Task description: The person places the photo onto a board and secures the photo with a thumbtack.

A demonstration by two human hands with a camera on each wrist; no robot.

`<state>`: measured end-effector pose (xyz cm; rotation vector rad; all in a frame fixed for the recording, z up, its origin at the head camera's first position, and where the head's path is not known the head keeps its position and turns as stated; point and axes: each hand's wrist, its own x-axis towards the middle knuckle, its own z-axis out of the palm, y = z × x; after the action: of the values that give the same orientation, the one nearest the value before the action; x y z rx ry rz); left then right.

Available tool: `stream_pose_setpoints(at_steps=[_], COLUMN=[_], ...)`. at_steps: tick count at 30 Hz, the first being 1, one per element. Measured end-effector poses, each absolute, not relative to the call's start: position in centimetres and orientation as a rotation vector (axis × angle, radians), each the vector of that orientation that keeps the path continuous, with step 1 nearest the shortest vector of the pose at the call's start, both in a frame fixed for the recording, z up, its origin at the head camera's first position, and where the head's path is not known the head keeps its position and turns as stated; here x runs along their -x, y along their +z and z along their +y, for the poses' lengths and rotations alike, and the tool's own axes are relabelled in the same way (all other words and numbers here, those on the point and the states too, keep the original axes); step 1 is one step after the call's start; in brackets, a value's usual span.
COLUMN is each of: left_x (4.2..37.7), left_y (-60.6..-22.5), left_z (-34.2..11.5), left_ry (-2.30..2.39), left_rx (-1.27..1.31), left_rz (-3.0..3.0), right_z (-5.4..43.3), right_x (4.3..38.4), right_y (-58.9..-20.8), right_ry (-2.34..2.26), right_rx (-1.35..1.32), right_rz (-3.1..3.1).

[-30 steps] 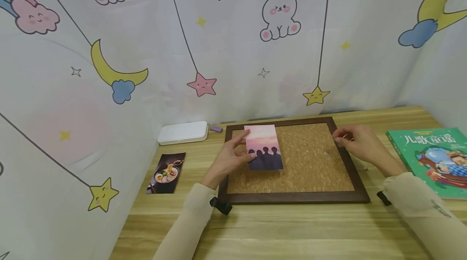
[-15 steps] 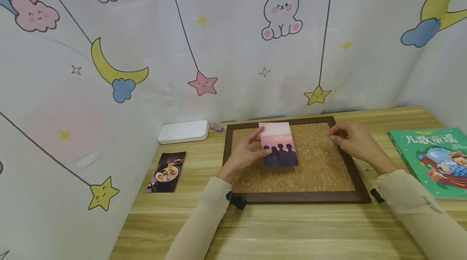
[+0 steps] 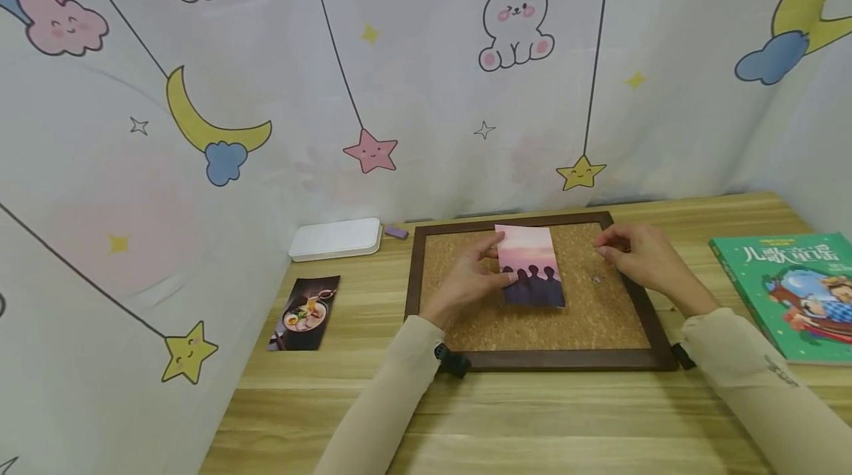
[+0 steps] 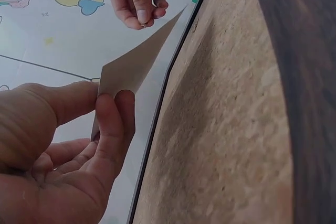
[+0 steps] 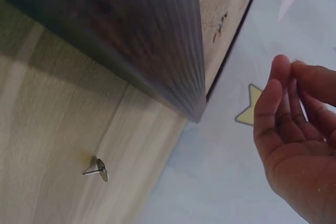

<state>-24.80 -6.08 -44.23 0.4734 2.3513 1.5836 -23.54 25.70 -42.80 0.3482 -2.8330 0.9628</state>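
My left hand (image 3: pixel 466 283) pinches a photo print (image 3: pixel 530 268) by its left edge, thumb in front, above the corkboard (image 3: pixel 459 327). The photo has a pink sky and dark silhouettes; its plain back (image 4: pixel 128 72) faces the left wrist camera, tilted clear of the cork. To the right, my right hand (image 3: pixel 642 264) holds thumb and index fingertips together over the board's right side, pinching a thumbtack almost hidden by the fingertips. One thumbtack (image 5: pixel 102 170) lies on the table beside the frame. Small metal tacks (image 3: pixel 595 279) are on the cork near the right hand.
Left of the board lies a photo of a noodle bowl (image 3: pixel 306 314). Behind it are a white case (image 3: pixel 335 240) and a small purple block (image 3: pixel 396 233). A green children's book (image 3: pixel 792 297) lies at the right. A printed curtain (image 3: pixel 433 90) hangs along the table's back edge.
My left hand has carried the silhouette photo rightward across the corkboard, closer to the right hand. The right hand has shifted slightly left, its fingertips still together.
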Motion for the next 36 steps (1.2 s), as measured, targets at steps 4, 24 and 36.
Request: stream_pose_setpoints(at_steps=[4,24,36], left_x=[24.9,25.8,26.4], left_y=[-44.5,-44.7,-44.8], left_z=[-5.1,-1.6,0.2], left_ry=[1.589,1.338,1.090], left_rx=[-0.438,-0.472,-0.509], left_rz=[2.318,2.463,2.561], right_z=[25.7,25.9,26.0], right_x=[23.7,23.6,23.6], right_y=[-42.9,-42.8,-42.9], right_ry=[0.961,1.047,1.043], right_rx=[-0.353,-0.322,-0.323], right_rz=[-2.831,-2.838,-2.837])
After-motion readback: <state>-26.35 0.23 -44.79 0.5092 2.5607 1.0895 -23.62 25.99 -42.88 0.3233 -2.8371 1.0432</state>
